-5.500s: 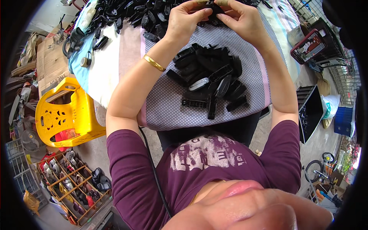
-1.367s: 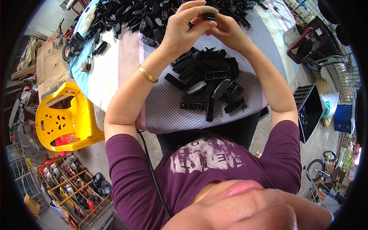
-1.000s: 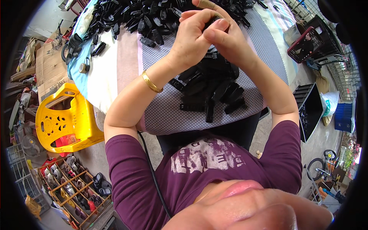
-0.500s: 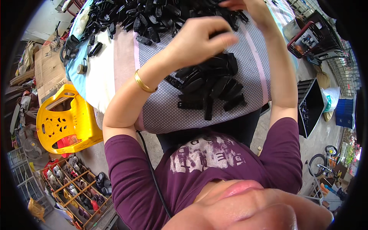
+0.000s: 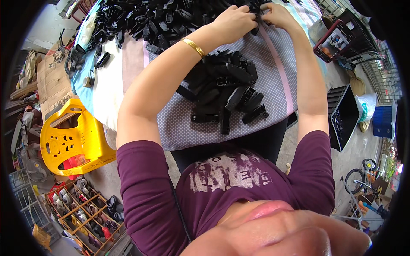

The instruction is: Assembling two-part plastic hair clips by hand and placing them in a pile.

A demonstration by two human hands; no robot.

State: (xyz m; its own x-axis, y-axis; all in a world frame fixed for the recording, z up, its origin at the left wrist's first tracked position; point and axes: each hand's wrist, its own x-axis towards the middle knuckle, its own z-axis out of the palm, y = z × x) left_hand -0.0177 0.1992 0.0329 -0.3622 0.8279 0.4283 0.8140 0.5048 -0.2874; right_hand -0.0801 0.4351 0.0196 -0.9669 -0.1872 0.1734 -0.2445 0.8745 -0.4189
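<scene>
At the far side of the table, my left hand (image 5: 236, 23) and my right hand (image 5: 276, 16) meet at the right end of a large heap of black plastic pieces (image 5: 166, 19). The fingers of both are bent round a small black plastic piece (image 5: 256, 29), mostly hidden between them. A gold bangle (image 5: 194, 47) circles my left wrist. Closer to me, below my left hand, lies a smaller pile of long, narrow black pieces (image 5: 230, 81), some with open frame-like ends. Their exact kind is hard to make out.
A dotted, striped cloth (image 5: 171, 128) covers the table. Left of the heap are a few loose black pieces (image 5: 102, 59) and a small round object (image 5: 89, 80). A yellow plastic chair (image 5: 92, 141) stands left, a black crate (image 5: 345, 117) right. A phone-like screen (image 5: 335, 40) is at the far right.
My left hand has moved up and away from above the smaller pile to the heap's right end. My right hand has come beside it, and their fingers have closed on a black piece.
</scene>
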